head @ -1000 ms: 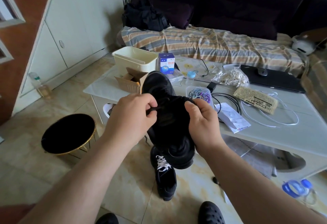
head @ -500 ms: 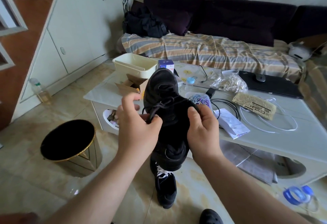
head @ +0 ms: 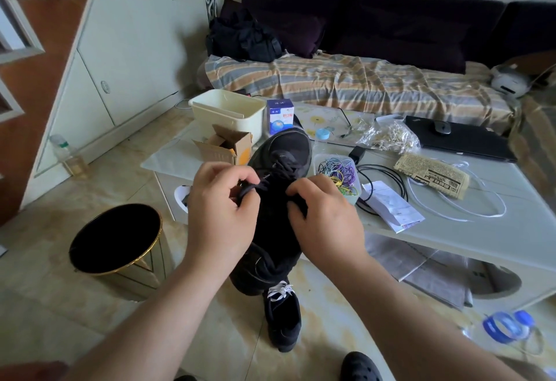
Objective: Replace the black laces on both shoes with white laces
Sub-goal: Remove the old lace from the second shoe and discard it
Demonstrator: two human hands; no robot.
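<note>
I hold a black shoe [head: 287,152] up in front of me, toe pointing away, black laces [head: 281,167] still threaded in it. My left hand [head: 221,212] pinches a loop of black lace at the shoe's left side. On the right side my right hand [head: 326,221] has its fingers curled onto the shoe's upper near the tongue; whether it holds lace is hidden. A second black shoe [head: 282,320] with white laces [head: 279,290] stands on the floor below. A loose white lace [head: 457,215] lies on the table to the right.
A low white table [head: 496,245] carries a cream bin [head: 228,116], cardboard box [head: 224,147], tub of coloured bands [head: 340,176], black cable, papers and a laptop [head: 460,143]. A black and gold waste bin [head: 115,239] stands at the left. A sofa runs behind.
Both hands shifted up onto the lacing and the shoe tilted so its top faces me. My left hand went from a loose hold to pinching a lace loop.
</note>
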